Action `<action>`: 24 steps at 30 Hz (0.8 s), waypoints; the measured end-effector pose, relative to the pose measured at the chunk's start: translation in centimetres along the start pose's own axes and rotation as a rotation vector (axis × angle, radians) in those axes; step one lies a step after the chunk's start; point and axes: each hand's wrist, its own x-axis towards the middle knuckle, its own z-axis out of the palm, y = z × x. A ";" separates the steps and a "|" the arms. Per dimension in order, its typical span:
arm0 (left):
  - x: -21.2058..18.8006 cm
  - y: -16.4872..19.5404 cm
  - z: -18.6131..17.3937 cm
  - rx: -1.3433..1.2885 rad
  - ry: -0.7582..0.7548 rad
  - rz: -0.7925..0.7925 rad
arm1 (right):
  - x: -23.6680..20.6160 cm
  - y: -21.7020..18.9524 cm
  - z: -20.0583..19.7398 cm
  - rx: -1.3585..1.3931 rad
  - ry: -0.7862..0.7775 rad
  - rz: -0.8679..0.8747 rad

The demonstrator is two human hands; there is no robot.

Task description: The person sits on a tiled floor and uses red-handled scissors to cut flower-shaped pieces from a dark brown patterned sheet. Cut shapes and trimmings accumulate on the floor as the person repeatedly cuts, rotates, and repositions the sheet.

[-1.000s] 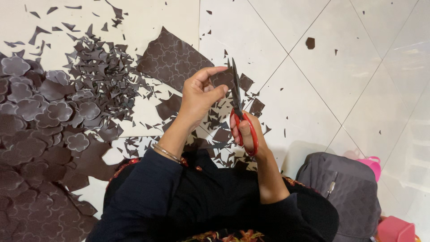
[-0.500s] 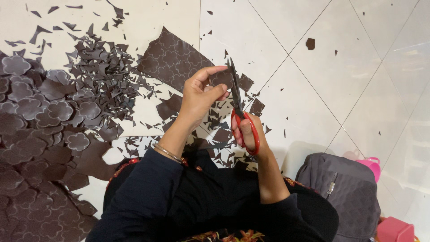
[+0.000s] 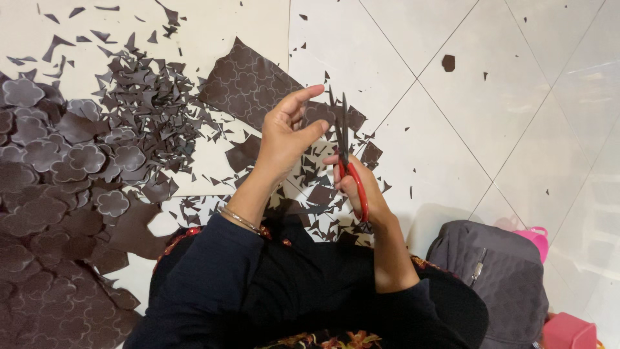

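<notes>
My right hand grips red-handled scissors, blades pointing up and away. My left hand pinches a small dark brown patterned piece right beside the blades, thumb and index finger on its edge. A larger strip of the same dark brown embossed sheet lies on the floor beyond my left hand. Small offcuts lie scattered under both hands.
A heap of cut flower-shaped brown pieces lies at the left, with a pile of angular scraps beside it. More uncut sheet fills the lower left. A grey bag and pink containers sit at the lower right on white tiles.
The piece and the scissors have shifted only slightly; both hands stay in about the same place.
</notes>
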 end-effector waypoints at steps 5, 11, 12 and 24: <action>0.0 0.1 0.1 -0.012 -0.044 -0.052 | 0.1 0.2 0.1 -0.010 0.007 -0.037; 0.0 0.6 0.2 0.045 -0.063 -0.068 | 0.1 0.6 0.2 0.064 0.030 0.016; -0.1 0.7 0.3 0.044 -0.065 -0.068 | 0.2 0.6 0.2 0.086 0.033 0.024; -0.3 0.5 0.3 0.077 -0.065 -0.034 | 0.2 0.7 0.4 0.160 -0.009 -0.028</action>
